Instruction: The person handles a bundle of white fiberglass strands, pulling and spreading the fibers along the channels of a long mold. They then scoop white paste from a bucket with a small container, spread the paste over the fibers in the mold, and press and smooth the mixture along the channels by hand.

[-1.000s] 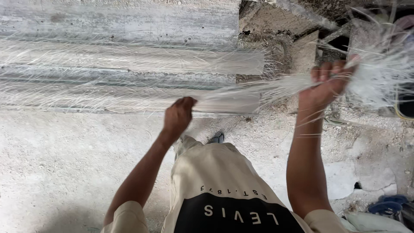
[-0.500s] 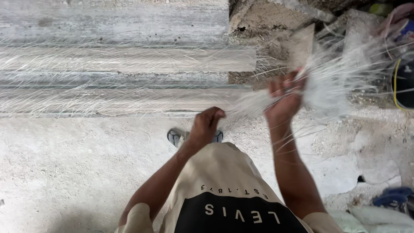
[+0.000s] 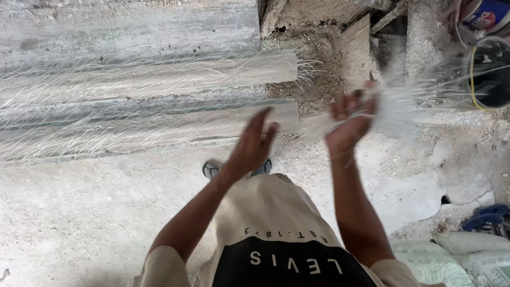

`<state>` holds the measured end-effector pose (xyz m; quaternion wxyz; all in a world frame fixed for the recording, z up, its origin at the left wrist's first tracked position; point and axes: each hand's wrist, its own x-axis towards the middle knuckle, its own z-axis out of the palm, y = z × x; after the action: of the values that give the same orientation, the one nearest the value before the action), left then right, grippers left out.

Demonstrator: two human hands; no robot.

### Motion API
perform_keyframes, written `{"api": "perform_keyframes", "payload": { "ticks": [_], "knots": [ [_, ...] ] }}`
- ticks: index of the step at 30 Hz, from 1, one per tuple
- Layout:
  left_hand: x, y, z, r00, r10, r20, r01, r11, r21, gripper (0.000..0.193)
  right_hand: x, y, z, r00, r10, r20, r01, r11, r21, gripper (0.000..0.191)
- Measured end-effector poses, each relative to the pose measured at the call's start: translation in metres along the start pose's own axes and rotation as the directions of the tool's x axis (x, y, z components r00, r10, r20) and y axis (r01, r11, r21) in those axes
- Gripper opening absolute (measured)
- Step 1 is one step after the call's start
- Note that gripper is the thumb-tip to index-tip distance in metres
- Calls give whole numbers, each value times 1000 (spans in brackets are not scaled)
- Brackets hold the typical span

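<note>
Right hand (image 3: 350,125) closed its grip on a bundle of white fibres (image 3: 396,109), held above the floor (image 3: 79,223). Left hand (image 3: 254,146) open, empty, beside the strands. Fibres judged light, limp, springy, prone to fraying; best gripped mid-bundle.

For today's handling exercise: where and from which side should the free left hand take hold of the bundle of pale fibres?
Probably just left of the right hand, where the fibre bundle runs tight and narrow. Come from below with the open left hand; beyond the right hand the strands fan out loose.
</note>
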<state>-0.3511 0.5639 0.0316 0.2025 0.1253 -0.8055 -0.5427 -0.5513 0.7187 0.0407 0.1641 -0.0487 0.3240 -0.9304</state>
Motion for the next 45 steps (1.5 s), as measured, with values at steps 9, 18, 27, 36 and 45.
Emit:
{"api": "perform_keyframes", "payload": {
  "ticks": [9, 18, 27, 36, 45],
  "knots": [
    [25, 14, -16, 996, 76, 37, -79, 991, 106, 23, 47, -56, -34, 972, -235, 31, 234, 972, 18, 24],
    [31, -77, -13, 969, -72, 238, -104, 751, 652, 20, 94, -150, -142, 840, -525, -138, 513, 851, -110, 36],
    [25, -78, -12, 897, -421, 133, 34, 366, 930, 44, 59, -102, -107, 877, -447, -177, 409, 888, -211, 36],
    [36, 10, 29, 945, -178, 275, 227, 960, -161, 37, 11, 11, -1, 993, -104, -64, 106, 994, 29, 29],
    [56, -71, 1, 970, -141, 196, 11, 836, 548, 26, 107, -120, -92, 868, -496, -39, 486, 862, -148, 45]
  ]
}}
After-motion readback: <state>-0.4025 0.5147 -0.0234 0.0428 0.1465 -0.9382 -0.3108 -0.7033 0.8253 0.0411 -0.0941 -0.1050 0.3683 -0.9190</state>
